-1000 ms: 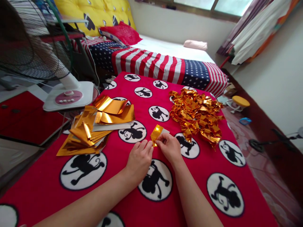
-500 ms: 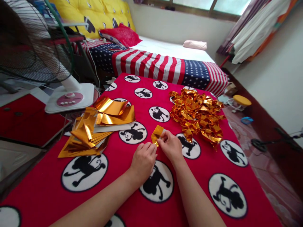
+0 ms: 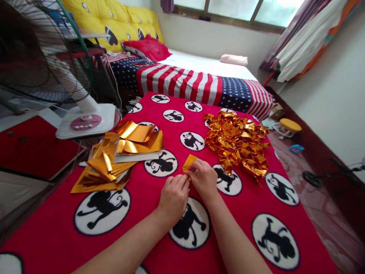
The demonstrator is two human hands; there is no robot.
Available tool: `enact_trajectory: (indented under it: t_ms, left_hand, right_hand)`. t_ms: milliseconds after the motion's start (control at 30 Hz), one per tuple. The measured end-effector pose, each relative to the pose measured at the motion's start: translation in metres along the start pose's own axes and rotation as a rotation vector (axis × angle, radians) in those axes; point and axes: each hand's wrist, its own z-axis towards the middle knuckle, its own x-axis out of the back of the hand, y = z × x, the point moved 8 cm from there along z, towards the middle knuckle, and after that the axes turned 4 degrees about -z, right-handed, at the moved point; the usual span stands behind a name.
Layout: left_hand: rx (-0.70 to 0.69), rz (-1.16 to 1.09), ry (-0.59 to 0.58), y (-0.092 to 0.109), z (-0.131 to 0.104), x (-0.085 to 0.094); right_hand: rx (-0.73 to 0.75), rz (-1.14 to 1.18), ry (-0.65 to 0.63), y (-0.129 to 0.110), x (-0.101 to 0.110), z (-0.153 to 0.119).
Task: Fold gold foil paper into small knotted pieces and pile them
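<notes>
A small piece of gold foil paper [image 3: 188,161] lies under my fingertips at the middle of the red cloth. My left hand [image 3: 174,193] is closed at its near edge, fingers curled together. From the right, my right hand [image 3: 203,178] pinches the same paper and covers most of it. Only its far corner shows, so the folds beneath my fingers are hidden. To the left sits a loose stack of flat gold foil sheets [image 3: 110,161], some with white undersides. A heap of folded gold foil pieces [image 3: 238,140] spreads over the cloth on the right.
The red cloth [image 3: 228,236] with monkey prints covers the table. A fan [image 3: 85,118] stands at the left edge, beside a dark red panel [image 3: 37,144]. Beyond the table is a bed [image 3: 182,82]; a yellow stool [image 3: 290,125] stands on the floor at right.
My right hand has shifted slightly forward and left over the foil paper, covering more of it. My left hand stays near the same spot. The view has tilted up a little.
</notes>
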Motion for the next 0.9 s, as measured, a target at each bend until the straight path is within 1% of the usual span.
enact_trajectory:
  t_ms: [100,200,300,400,500,633,733,900]
  left_hand:
    - [0.009,-0.011,-0.005,0.0,0.001,0.0]
    - [0.019,-0.012,-0.016,-0.001,0.0,-0.001]
    - [0.025,-0.01,-0.03,-0.001,0.0,-0.003]
    - [0.02,-0.012,-0.022,-0.002,0.0,-0.002]
    - [0.024,-0.021,-0.011,-0.003,0.001,0.0]
    - [0.051,-0.059,0.006,-0.009,0.008,0.008]
    - [0.088,-0.085,0.014,-0.016,0.015,0.013]
    - [0.161,-0.137,0.024,-0.031,0.023,0.016]
  right_hand:
    - [0.031,-0.091,-0.069,-0.006,-0.006,0.01]
    - [0.04,-0.136,-0.1,-0.012,-0.013,0.019]
    - [0.056,-0.189,-0.091,-0.018,-0.017,0.028]
    - [0.096,-0.206,-0.058,-0.019,-0.015,0.039]
    - [0.09,-0.131,-0.077,-0.007,-0.013,0.052]
    - [0.036,0.049,-0.253,0.019,-0.021,0.061]
    - [-0.023,0.081,-0.332,0.036,-0.02,0.059]
    - [-0.086,0.04,-0.373,0.053,-0.003,0.047]
